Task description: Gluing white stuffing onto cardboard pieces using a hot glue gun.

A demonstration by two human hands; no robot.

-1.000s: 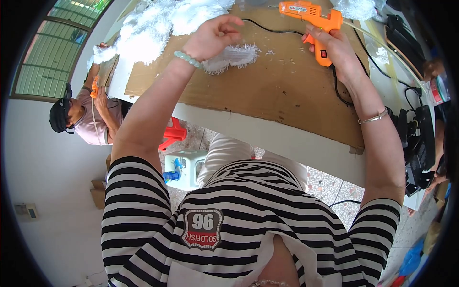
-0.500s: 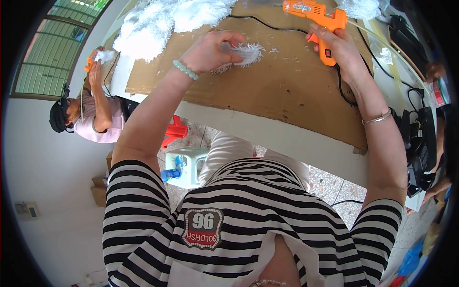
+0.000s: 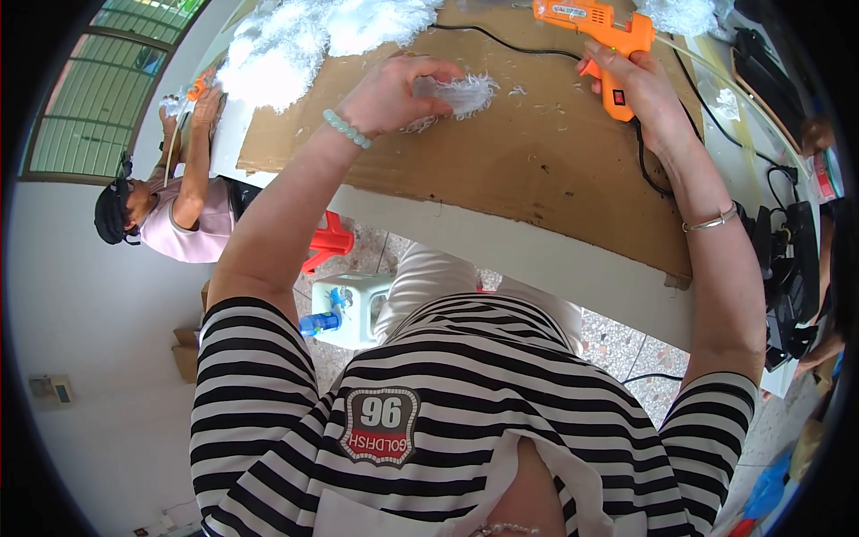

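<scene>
Over the cardboard, my left hand (image 3: 401, 91) is curled around a small white piece with feathery, fringed edges (image 3: 472, 94). Its thumb and fingers close on the near side, while the fringe sticks out to the right. To the right, my right hand (image 3: 633, 82) grips the handle of an orange glue gun (image 3: 615, 38), with fingers at the trigger. The gun's nozzle end points left, apart from the white piece. A pale glue stick (image 3: 687, 55) runs out of the gun's back, and a black cord hangs from the handle.
A white fluffy heap (image 3: 286, 54) lies at the far left of the cardboard sheet (image 3: 537, 152). A black cable (image 3: 501, 45) crosses the back. At left, a person (image 3: 183, 210) holds another orange tool. Below stand a red stool (image 3: 331, 242) and a pale stool (image 3: 362, 309) with a blue bottle.
My right hand and the glue gun have shifted very slightly right. My left hand keeps its grip on the white piece. The person at left has moved both hands.
</scene>
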